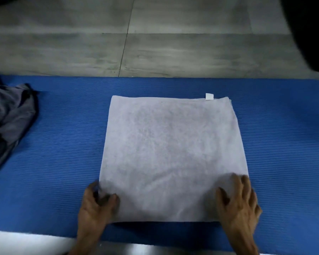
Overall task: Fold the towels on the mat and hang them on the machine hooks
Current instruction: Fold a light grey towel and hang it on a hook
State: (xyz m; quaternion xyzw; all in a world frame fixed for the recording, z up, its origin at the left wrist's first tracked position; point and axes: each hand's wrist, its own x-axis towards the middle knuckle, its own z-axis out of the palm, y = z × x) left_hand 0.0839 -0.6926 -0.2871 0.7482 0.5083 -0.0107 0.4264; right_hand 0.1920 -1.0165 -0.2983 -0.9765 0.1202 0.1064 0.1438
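The towel (171,157), pale lilac-grey and folded to a near-square, lies flat on the blue ribbed mat (63,144), a little right of the mat's middle. Its slightly longer axis runs away from the person, with side edges straight and the far edge parallel to the mat's far border.

At the far left a crumpled dark grey cloth (9,115) sits on the mat, well apart from the towel, with a broad strip of bare mat between them. The left hand (97,207) grips the towel's near left corner, thumb on top and fingers curled at the edge. The right hand (238,203) rests on the near right corner with fingers spread and lightly bent; whether it pinches the cloth cannot be told.

A small white tag (209,96) sticks out past the far edge near the right corner; no writing can be read on it. Open mat lies to the towel's right, and grey tiled floor (155,43) stretches beyond the mat. A dark shape (313,34) fills the upper right corner.
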